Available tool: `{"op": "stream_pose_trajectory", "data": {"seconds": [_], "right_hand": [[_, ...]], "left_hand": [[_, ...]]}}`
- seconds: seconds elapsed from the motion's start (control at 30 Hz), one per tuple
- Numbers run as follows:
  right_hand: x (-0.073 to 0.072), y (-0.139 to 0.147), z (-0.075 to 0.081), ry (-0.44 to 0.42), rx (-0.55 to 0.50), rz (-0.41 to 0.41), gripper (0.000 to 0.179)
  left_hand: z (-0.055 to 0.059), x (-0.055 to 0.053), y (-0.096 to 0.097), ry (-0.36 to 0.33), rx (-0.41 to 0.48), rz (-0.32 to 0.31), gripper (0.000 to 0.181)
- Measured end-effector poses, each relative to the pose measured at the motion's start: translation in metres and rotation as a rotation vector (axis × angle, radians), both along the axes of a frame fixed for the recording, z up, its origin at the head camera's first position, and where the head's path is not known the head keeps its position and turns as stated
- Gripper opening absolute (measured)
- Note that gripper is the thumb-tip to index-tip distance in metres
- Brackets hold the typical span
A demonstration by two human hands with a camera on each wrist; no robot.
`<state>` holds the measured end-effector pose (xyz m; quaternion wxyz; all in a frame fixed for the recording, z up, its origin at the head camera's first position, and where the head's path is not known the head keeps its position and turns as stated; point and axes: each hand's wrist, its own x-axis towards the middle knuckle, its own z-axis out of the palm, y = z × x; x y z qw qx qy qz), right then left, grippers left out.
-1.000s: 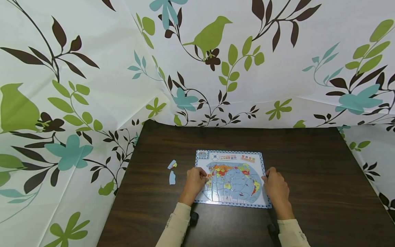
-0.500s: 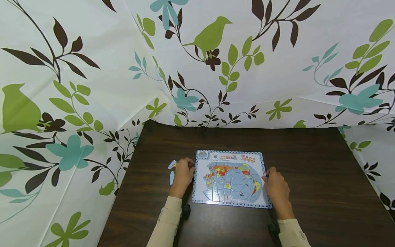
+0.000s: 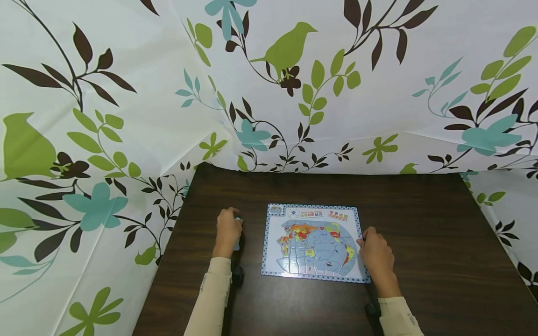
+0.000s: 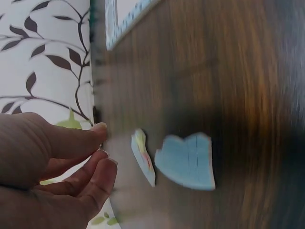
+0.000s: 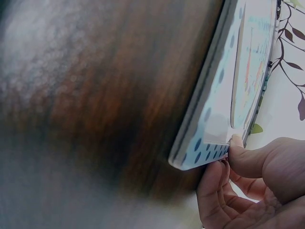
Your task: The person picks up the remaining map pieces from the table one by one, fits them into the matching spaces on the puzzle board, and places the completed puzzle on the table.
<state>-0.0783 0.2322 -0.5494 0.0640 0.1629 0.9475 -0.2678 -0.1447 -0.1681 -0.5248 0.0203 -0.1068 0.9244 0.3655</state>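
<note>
A world-map jigsaw puzzle [image 3: 272, 242] lies flat on the table, its oval map mostly filled and a notch at the left side. My right hand [image 3: 376, 256] pinches its right edge; in the right wrist view the thumb is on top of the dotted border and curled fingers are below. To the left of the puzzle, my left hand [image 3: 228, 232] hovers with loosely bent fingers and nothing between them. Beside those fingertips, in the left wrist view, lie a wide pale-blue puzzle piece [image 4: 188, 164] and a slim piece [image 4: 143, 155] with yellow and red marks. The hand mostly hides both in the head view.
The dark wooden table [image 3: 441, 233] stretches around the puzzle on all sides. A white cloth [image 3: 328, 102] printed with leaves, birds and flowers hangs behind and at both sides of the table.
My left hand has left the puzzle's left side and moved left to the loose pieces. The puzzle's left edge shifted slightly at first. The right hand stays at the right edge.
</note>
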Motion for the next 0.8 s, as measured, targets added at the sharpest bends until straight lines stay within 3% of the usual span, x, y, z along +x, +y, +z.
{"op": "stream_pose_trajectory", "data": {"seconds": [0.33, 0.8], "right_hand": [[0.001, -0.001, 0.001, 0.010, -0.007, 0.004, 0.026], [0.001, -0.001, 0.001, -0.002, -0.009, 0.003, 0.026]], "left_hand": [[-0.014, -0.005, -0.015, -0.002, -0.129, 0.038, 0.029], [-0.020, -0.005, -0.018, 0.006, -0.123, 0.039, 0.020]]}}
